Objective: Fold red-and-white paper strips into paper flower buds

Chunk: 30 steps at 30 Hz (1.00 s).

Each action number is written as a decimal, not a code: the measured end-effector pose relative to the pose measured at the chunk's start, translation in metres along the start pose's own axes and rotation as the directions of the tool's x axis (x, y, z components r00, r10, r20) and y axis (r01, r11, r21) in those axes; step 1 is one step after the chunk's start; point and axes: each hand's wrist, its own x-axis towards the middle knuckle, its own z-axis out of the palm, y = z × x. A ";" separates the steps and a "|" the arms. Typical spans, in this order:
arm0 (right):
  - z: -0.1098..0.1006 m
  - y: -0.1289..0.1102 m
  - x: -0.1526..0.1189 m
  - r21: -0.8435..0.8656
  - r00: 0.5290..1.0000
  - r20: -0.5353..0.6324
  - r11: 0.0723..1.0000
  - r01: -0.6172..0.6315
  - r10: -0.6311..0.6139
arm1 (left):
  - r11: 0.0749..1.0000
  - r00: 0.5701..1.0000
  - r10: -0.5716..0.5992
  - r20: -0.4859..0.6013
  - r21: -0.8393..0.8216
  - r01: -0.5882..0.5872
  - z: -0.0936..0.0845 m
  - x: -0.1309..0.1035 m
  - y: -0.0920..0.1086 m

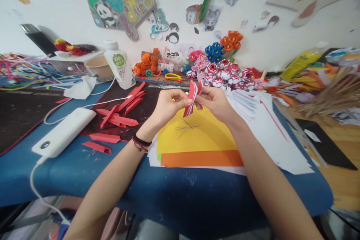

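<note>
Red/white: pinching folded paper [191, 93] btwn L hand [169, 105] & R hand [216, 102], fingertips nearly closed, above yellow sheet [208, 133] nr table's [191, 198] far edge; likely needs steady grip, layers aligned.

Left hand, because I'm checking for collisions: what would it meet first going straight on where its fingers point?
Beyond the folded paper it pinches, the left hand would likely meet the right hand, though depth is unclear.

Folded paper [192, 92] — red (white-edged), table [197, 191] — blue
</note>
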 end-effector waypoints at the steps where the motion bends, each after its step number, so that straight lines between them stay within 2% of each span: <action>1: 0.000 0.001 0.000 -0.001 1.000 -0.005 1.000 0.001 -0.001 | 1.000 1.000 0.013 -0.013 0.015 -0.013 0.000 0.000 0.000; 6: 0.001 0.006 0.001 0.014 0.997 -0.055 0.999 0.051 -0.050 | 0.996 0.992 0.083 -0.091 0.042 -0.079 0.001 0.000 -0.001; 11: 0.006 0.008 0.003 0.011 0.991 -0.114 0.997 0.076 -0.074 | 0.993 0.992 0.084 -0.093 0.087 -0.076 0.001 -0.001 -0.002; 15: 0.010 0.008 0.003 -0.022 0.985 -0.146 0.996 0.085 -0.087 | 0.983 0.986 0.129 -0.107 0.143 -0.114 0.000 0.000 -0.005; 21: 0.008 0.007 0.001 -0.053 0.985 -0.133 0.994 0.099 -0.106 | 0.955 0.981 0.174 -0.082 0.257 -0.148 -0.003 0.000 -0.007; 30: 0.007 0.003 0.000 -0.083 0.988 -0.130 0.993 0.078 -0.089 | 0.928 0.981 0.191 -0.046 0.335 -0.165 -0.003 -0.001 0.000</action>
